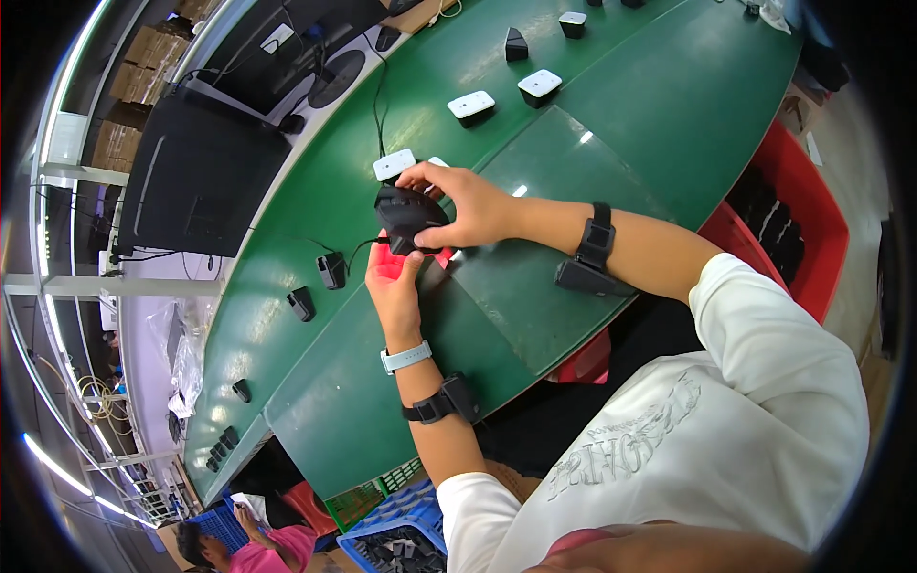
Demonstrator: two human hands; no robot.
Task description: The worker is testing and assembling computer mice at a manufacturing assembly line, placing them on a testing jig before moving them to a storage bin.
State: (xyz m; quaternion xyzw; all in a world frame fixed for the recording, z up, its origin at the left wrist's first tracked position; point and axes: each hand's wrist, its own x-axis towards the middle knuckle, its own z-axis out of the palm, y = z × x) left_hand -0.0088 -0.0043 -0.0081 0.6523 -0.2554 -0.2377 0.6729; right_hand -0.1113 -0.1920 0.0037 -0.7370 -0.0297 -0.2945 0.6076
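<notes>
Both of my hands meet over the green workbench, around a black rounded device (409, 212). My right hand (468, 203) grips it from the right, fingers over its top and thumb on its near side. My left hand (394, 282) closes round its lower end, partly hidden by it. Red light glows on the left palm and fingers. A thin black cable (360, 250) runs to the device's lower left. Right behind my right fingers sits a white-topped black box (394, 164); another white top shows partly beside it.
The green workbench (611, 134) carries more white-topped boxes (472, 107) at the far side and small black parts (330, 270) at left. Black monitors (196, 172) stand behind. Red bin (812, 229) is at right, blue crate (392, 525) below. Another person (277, 552) sits lower left.
</notes>
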